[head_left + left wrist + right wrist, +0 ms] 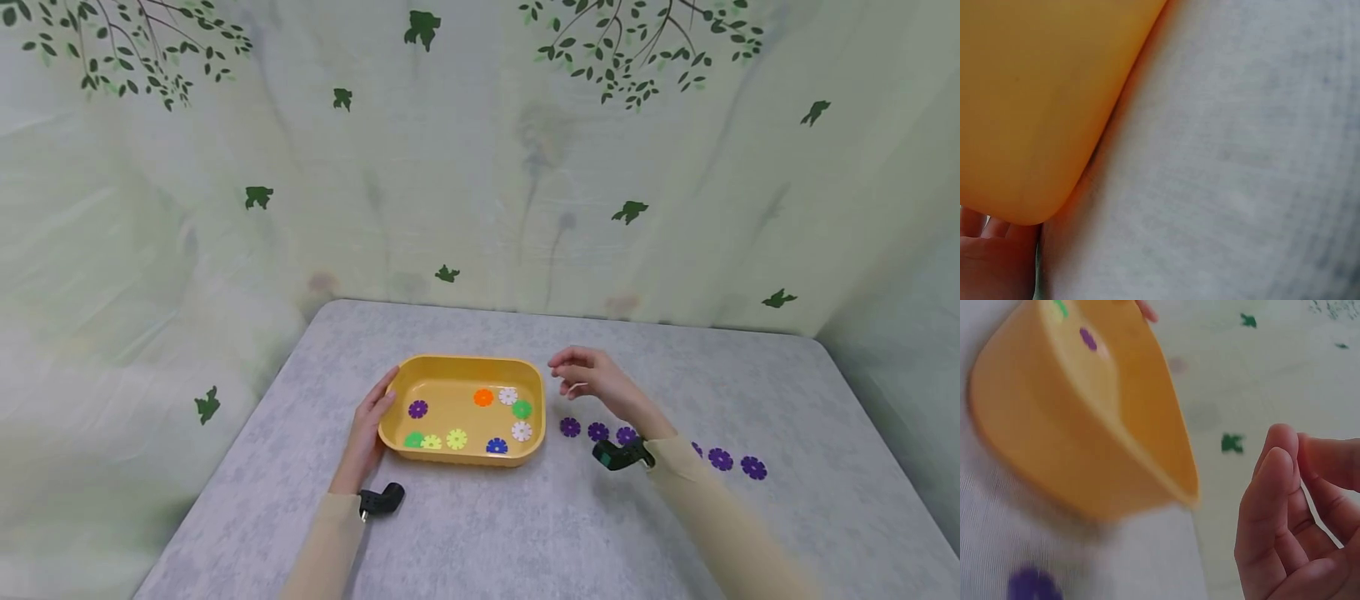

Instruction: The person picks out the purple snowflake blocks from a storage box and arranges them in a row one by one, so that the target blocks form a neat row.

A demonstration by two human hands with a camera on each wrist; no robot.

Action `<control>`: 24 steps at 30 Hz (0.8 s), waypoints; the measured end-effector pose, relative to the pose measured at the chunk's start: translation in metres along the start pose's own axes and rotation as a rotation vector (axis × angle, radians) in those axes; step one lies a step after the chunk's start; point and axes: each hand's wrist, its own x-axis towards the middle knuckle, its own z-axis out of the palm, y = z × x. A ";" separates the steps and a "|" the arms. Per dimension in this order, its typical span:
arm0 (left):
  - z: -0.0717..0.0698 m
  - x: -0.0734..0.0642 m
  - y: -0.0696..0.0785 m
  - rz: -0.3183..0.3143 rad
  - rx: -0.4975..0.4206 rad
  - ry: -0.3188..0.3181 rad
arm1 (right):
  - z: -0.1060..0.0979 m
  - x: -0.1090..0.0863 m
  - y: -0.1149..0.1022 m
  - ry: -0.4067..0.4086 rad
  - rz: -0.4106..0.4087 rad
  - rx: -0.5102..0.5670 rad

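My left hand (370, 421) holds the left end of a yellow plastic tray (457, 459), thumb at the rim and fingers along the outer wall. Inside lie small notched flower-shaped discs: a purple one (417, 409), an orange one (483, 397), a blue one (497, 446), plus white, green and yellow ones. Just beyond the tray's right rim, my right hand (596, 382) is raised with fingers loosely curled. In the right wrist view its thumb overlaps the fingertips, and nothing shows between them. The left wrist view has mostly the tray's outer wall (1035, 112).
Several purple flower-shaped discs (721, 459) form a slanting row on the grey table (480, 533), right of the tray. The right forearm crosses above part of that row. A pale curtain (480, 167) with leaf prints hangs behind the table's far edge.
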 end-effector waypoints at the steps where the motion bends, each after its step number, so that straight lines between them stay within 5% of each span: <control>1: 0.000 0.000 0.000 -0.001 0.001 0.001 | 0.008 0.006 -0.003 -0.019 -0.002 0.011; 11: -0.001 0.001 0.000 0.005 0.024 -0.001 | 0.077 0.054 -0.016 -0.142 0.014 0.165; 24: 0.000 0.001 0.000 -0.006 0.030 0.007 | 0.134 0.086 -0.009 -0.265 0.111 0.085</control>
